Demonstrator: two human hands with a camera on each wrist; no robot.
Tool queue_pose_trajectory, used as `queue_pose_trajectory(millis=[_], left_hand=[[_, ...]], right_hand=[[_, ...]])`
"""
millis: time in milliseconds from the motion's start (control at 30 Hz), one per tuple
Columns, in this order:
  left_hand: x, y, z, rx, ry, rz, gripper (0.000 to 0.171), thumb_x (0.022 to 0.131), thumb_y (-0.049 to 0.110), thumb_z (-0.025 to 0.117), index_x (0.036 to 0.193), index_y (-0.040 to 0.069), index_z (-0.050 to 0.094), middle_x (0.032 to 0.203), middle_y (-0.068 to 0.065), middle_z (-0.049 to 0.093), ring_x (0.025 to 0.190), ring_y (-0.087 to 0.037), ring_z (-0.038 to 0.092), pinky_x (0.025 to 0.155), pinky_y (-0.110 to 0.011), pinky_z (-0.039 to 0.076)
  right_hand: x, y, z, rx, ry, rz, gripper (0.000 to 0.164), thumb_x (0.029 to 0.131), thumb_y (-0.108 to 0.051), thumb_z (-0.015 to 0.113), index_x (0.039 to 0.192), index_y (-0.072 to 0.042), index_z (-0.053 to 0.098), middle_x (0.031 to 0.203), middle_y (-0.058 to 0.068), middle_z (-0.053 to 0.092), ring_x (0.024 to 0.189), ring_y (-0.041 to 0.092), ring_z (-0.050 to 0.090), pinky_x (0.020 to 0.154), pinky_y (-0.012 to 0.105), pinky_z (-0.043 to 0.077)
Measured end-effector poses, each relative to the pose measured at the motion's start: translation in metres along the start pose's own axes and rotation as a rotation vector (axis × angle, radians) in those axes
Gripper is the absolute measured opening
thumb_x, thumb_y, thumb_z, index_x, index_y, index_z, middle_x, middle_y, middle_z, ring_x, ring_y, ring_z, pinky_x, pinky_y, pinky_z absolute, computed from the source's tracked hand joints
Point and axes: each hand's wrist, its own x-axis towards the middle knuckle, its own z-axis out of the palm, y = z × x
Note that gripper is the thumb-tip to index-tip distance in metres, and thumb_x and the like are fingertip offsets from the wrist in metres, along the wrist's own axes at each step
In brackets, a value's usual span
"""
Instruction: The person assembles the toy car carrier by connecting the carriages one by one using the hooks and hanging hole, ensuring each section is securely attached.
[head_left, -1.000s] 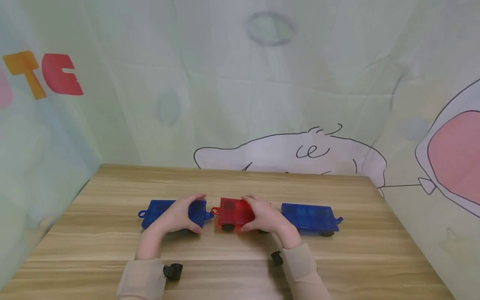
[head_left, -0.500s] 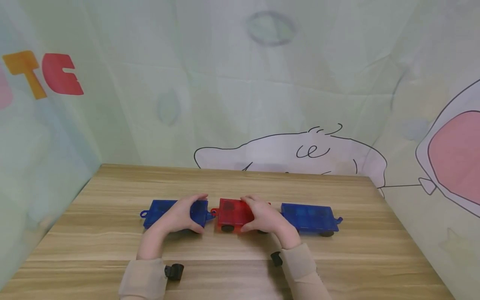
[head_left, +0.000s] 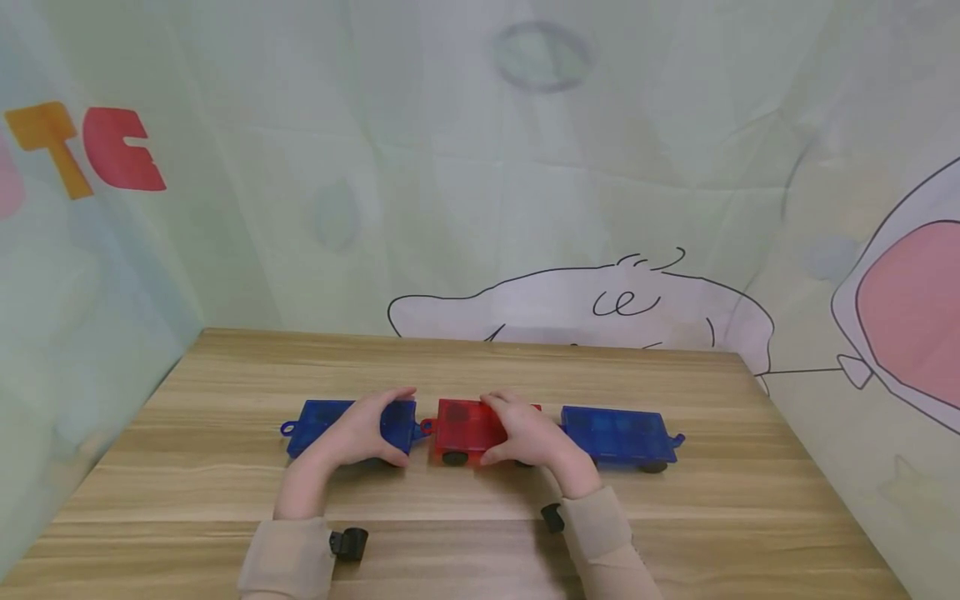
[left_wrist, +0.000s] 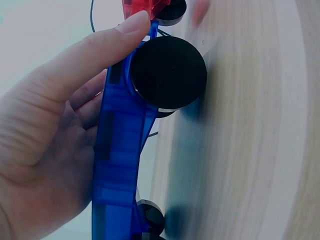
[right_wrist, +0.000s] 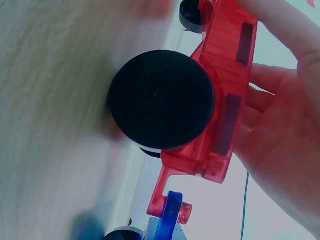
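Observation:
Three translucent toy train cars with black wheels stand in a row on the wooden table. My left hand [head_left: 356,433] grips the left blue train car [head_left: 318,421], thumb at its near side and fingers at the far side. My right hand [head_left: 531,433] holds the red train car [head_left: 459,425] in the middle the same way. The red ring [head_left: 427,427] overlaps the left blue car's hook. In the right wrist view, the red car's hook [right_wrist: 158,205] passes through the blue ring [right_wrist: 170,215] of the right blue train car [head_left: 618,435].
The wooden table [head_left: 465,550] ends at a pale printed cloth backdrop [head_left: 450,208] behind and at both sides. A free hook [head_left: 678,440] sticks out at the row's right end, and a free ring [head_left: 288,428] at its left end.
My left hand has shifted slightly right with its blue car. The red car has edged left and settled slightly lower, its ring now overlapping the blue hook. The right blue car hardly moves.

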Motion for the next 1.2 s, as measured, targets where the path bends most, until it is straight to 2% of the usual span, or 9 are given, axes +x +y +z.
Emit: queue_pose_trajectory(millis=[733,1200], left_hand=[[-0.0011,-0.0005,-0.0020,-0.007,-0.002,0.011,0.093,0.066,0.017,0.090,0.143,-0.002,0.042,0.144,-0.022,0.050,0.135,-0.045,0.040,0.109,-0.062,0.034],[0.0004,-0.0039,-0.0030,0.038,-0.002,0.033,0.095,0.064,0.017,0.091,0.143,-0.004,0.042,0.142,-0.023,0.051,0.134,-0.044,0.042,0.109,-0.061,0.035]], right_hand=[[0.0001,-0.0021,0.0002,-0.026,-0.019,0.002,0.087,0.076,-0.029,0.084,0.146,0.001,0.041,0.149,0.016,0.044,0.134,0.032,0.046,0.110,0.047,0.042],[0.0008,-0.0017,0.0008,-0.010,-0.025,0.010,0.088,0.076,-0.029,0.085,0.147,-0.002,0.040,0.151,0.016,0.042,0.137,0.033,0.042,0.111,0.050,0.040]])
